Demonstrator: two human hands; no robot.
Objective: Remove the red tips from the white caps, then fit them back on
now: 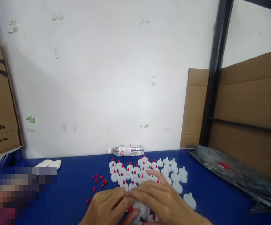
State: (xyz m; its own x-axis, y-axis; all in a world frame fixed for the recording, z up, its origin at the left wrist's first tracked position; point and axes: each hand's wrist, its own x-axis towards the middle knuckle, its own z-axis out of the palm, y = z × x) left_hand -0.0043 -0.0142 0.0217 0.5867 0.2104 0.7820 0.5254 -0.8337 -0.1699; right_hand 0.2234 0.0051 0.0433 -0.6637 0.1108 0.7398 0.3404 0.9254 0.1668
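My left hand (110, 206) is at the bottom centre, thumb and fingers pinched at a small red cap (131, 209). Close against it, my right hand (160, 195) curves its fingers over a white nozzle lid (138, 207); its grip is partly hidden. More white lids lie under and between the hands. Beyond them stand several white nozzle lids with red caps on their tips (134, 177). To the right are several lids with bare white nozzles (177, 187), one lid (190, 201) apart from the others. Loose red caps (102, 185) are scattered left of the group.
A clear plastic bottle (128, 150) lies on its side by the wall on the blue table (65, 193). Two white objects (55, 164) rest at the left, beside a pixelated area. Dark plastic wrapping (233, 175) and cardboard (248, 103) are at the right; a carton (0, 109) stands left.
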